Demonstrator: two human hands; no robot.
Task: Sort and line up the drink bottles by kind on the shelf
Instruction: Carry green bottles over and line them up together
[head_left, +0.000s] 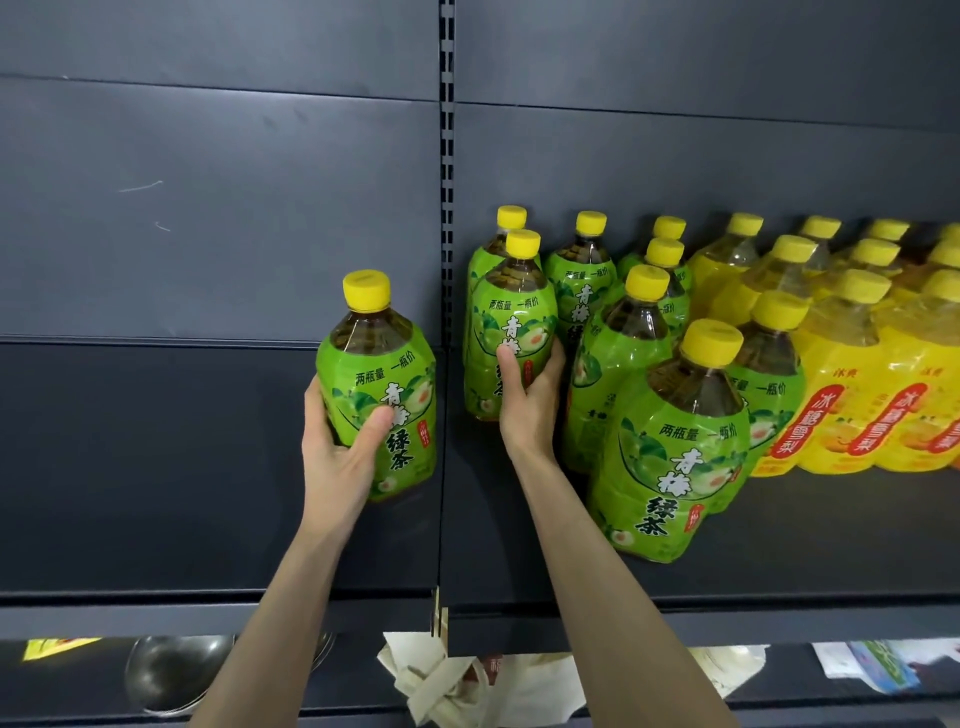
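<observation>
My left hand (340, 447) grips a green-labelled tea bottle (382, 384) with a yellow cap, held upright over the left shelf bay. My right hand (527, 400) grips a second green tea bottle (511, 322) at the left end of the right bay, in front of another green bottle (506, 228). Several more green tea bottles (675, 452) stand to its right. Yellow-labelled bottles (852, 395) with yellow caps stand in rows further right.
The dark shelf (208, 519) has a slotted upright post (447, 156) between the two bays. On the lower shelf lie a metal bowl (171, 670), a crumpled cloth bag (467, 680) and some packets (872, 665).
</observation>
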